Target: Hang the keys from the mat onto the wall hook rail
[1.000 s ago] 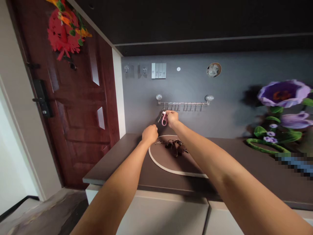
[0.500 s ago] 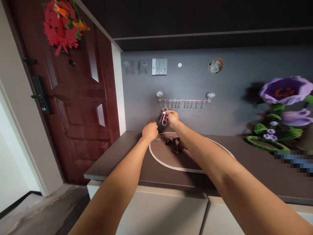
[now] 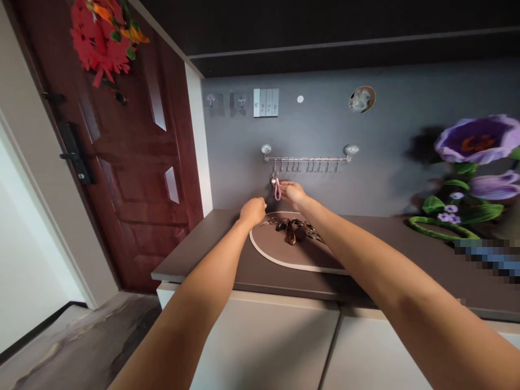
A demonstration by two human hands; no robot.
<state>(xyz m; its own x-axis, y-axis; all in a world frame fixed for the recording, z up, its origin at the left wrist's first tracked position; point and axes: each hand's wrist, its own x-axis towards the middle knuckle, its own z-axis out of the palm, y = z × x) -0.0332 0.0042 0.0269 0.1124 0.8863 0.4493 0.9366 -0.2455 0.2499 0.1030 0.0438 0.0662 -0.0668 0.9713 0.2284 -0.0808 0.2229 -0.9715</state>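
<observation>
At my far left is the dark red door [image 3: 142, 146], with a red paper-like decoration [image 3: 101, 49] on it. Next comes my left hand [image 3: 252, 211], fingers curled in over the left edge of the pale-rimmed mat [image 3: 270, 244] on the tabletop [image 3: 195, 238]. I see nothing sticking out of that loose fist, though its inside is hidden from me.

Just right of it, and higher, the key ring [image 3: 275, 175] is at the leftmost hook of the clear hook rail [image 3: 309, 159] on the grey wall. Its pink strap [image 3: 278, 190] hangs below with the long axis up and down, as a narrow loop. Below, on the mat, lies a dark bunch of keys [image 3: 290, 233], partly behind my right forearm.

My right hand [image 3: 293, 194] is the nearer one: the strap lies immediately left of its fingertips, which reach in sideways, nearly straight. They look to be at the strap's edge, but I can't tell whether they pinch it or have let go. My left hand sits apart from the strap, lower and to its left. Farther right, well apart, stands a purple artificial flower [image 3: 475, 141].
</observation>
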